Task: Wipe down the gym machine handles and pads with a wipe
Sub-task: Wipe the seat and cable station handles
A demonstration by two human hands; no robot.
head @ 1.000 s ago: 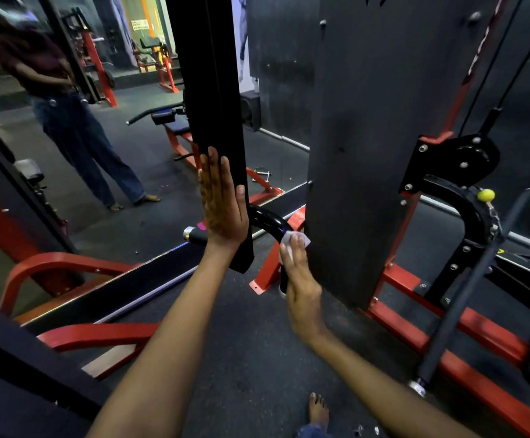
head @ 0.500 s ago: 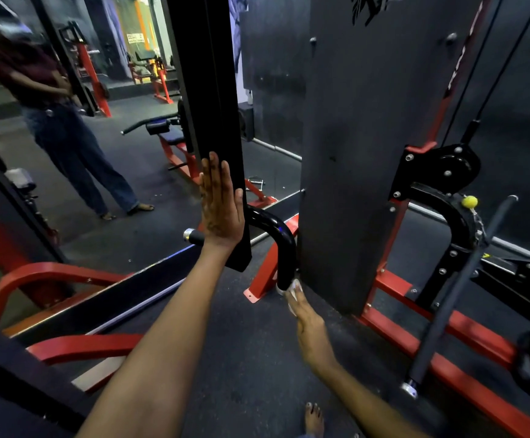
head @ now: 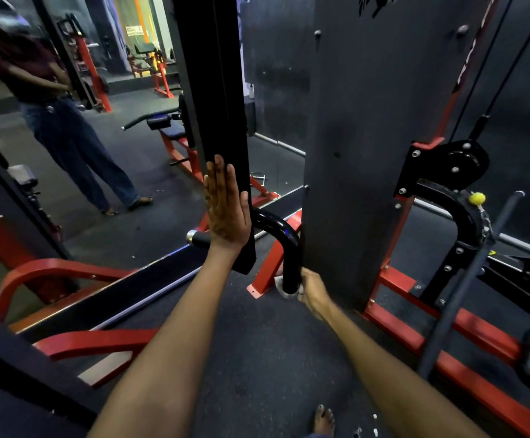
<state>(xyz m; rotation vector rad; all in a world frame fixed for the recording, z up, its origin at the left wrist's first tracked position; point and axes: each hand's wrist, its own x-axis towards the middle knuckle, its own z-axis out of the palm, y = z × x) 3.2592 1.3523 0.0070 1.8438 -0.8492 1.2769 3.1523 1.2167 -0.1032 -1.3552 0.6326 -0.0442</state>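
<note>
The left hand (head: 227, 213) lay flat, fingers straight, against the black upright post (head: 216, 90), evidently to brace the person. The right hand (head: 312, 289) gripped the white wipe (head: 280, 283), wrapped round the lower end of the curved black handle (head: 284, 245), just beside the dark weight-stack shroud (head: 368, 137). Judged: handle wiping under way, pads outstanding
</note>
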